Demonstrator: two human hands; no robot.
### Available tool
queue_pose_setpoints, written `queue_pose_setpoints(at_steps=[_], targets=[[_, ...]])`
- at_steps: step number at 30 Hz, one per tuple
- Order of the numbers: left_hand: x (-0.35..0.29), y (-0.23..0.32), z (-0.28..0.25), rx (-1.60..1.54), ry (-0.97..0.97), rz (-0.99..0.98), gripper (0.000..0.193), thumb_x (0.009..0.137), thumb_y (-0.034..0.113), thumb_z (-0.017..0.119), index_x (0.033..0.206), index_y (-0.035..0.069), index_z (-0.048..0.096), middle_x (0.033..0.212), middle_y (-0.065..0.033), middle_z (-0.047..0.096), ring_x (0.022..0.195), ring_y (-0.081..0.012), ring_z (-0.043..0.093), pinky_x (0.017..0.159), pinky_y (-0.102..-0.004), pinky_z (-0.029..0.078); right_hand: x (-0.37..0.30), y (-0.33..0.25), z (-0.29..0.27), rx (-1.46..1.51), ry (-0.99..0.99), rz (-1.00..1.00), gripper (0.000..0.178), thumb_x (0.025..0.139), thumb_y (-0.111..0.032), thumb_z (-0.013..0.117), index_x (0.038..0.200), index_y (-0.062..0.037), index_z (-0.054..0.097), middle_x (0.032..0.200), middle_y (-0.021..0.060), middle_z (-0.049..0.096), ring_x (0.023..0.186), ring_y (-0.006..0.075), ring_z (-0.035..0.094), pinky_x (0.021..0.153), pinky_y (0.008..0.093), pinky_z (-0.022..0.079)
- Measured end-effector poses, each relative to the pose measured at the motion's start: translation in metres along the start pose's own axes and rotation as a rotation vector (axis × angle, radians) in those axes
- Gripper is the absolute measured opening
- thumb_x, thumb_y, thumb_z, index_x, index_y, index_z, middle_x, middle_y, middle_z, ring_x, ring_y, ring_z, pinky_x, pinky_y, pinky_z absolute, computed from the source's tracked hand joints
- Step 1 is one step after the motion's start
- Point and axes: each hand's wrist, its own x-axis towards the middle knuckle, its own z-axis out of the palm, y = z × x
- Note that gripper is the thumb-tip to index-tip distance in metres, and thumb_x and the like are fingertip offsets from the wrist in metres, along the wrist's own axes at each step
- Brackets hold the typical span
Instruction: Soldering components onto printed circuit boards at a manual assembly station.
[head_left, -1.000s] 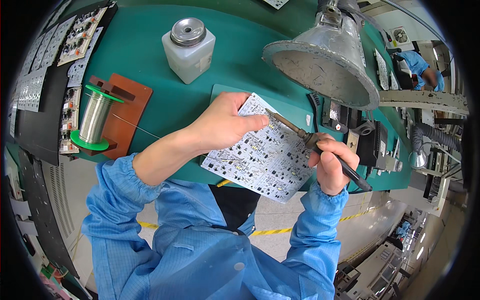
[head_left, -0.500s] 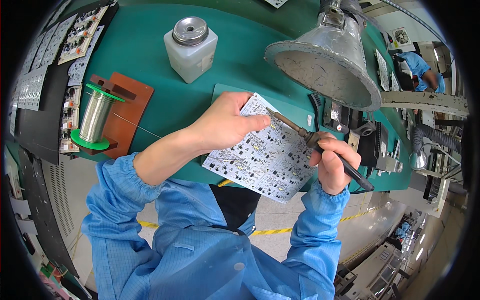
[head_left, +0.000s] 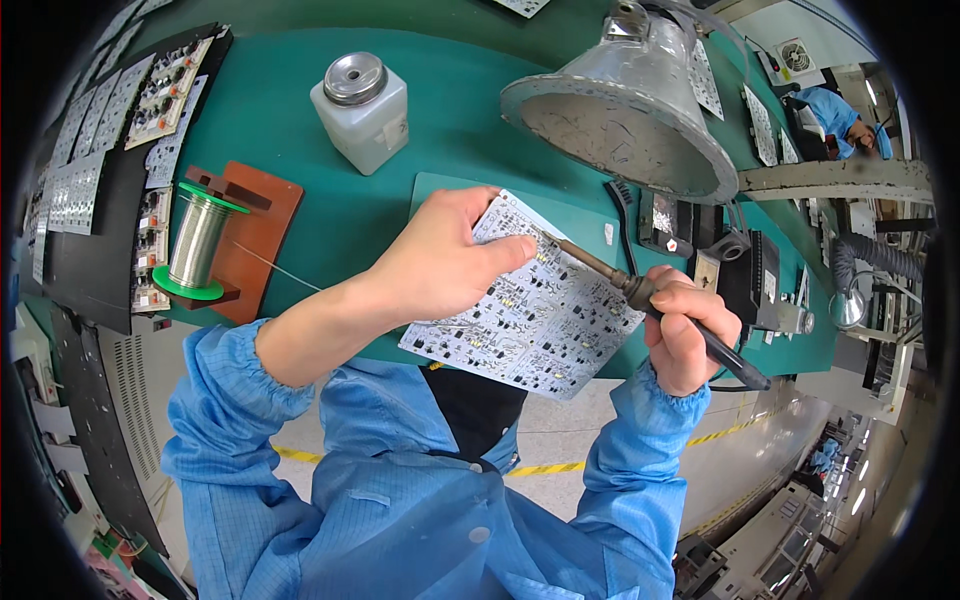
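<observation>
My left hand [head_left: 445, 255] grips a white circuit board [head_left: 540, 320] by its upper left edge, thumb flat on the face. The board is dotted with small black and pale yellow parts and is held tilted. In my right hand [head_left: 690, 330] is a soldering iron [head_left: 635, 290] with a dark handle, fingers wrapped round it. Its tip points at the board's upper part, just right of my left thumb; whether it touches is too fine to tell. A spool of solder wire [head_left: 195, 245] with green flanges stands at left, its wire running behind my left forearm.
A white bottle [head_left: 365, 125] with a metal top stands beyond my left hand. A metal fume hood [head_left: 640, 120] hangs at the upper right, with a black brush [head_left: 622, 215] below. Populated boards [head_left: 170, 95] lie far left. Another person [head_left: 840, 120] sits far right.
The soldering iron and my right hand have shifted slightly right and down, and the tip sits lower on the board. My left hand keeps its hold. The whole view has shifted a little.
</observation>
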Motion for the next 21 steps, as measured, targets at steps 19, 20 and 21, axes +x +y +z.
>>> queue_pose_setpoints(at_steps=[19,20,21], targets=[[-0.008,0.019,0.024,0.176,0.067,0.054,0.022,0.088,0.006,0.06,0.107,-0.006,0.059,0.098,-0.0115,0.069,0.087,-0.0144,0.064,0.078,-0.0308,0.052,0.004,-0.018,-0.009,-0.027,0.018,-0.226,0.015,0.072,-0.01,0.063,0.078,0.0046,0.064,0.06,0.0083,0.056,0.053,0.0186,0.047,0.056,0.034,0.039],[-0.008,0.019,0.024,0.19,0.068,0.049,0.023,0.088,0.006,0.059,0.107,-0.006,0.059,0.098,-0.0116,0.069,0.087,-0.0143,0.064,0.078,-0.0307,0.052,0.004,-0.018,-0.009,-0.027,0.02,-0.226,0.015,0.072,-0.01,0.063,0.078,0.0046,0.064,0.06,0.0083,0.056,0.053,0.0186,0.047,0.056,0.034,0.039],[-0.008,0.019,0.024,0.203,0.071,0.044,0.023,0.088,0.006,0.059,0.107,-0.006,0.059,0.098,-0.0116,0.069,0.087,-0.0142,0.064,0.078,-0.0306,0.052,0.004,-0.018,-0.009,-0.028,0.019,-0.229,0.015,0.073,-0.01,0.063,0.078,0.0044,0.064,0.06,0.0077,0.055,0.053,0.0183,0.046,0.055,0.0338,0.038]])
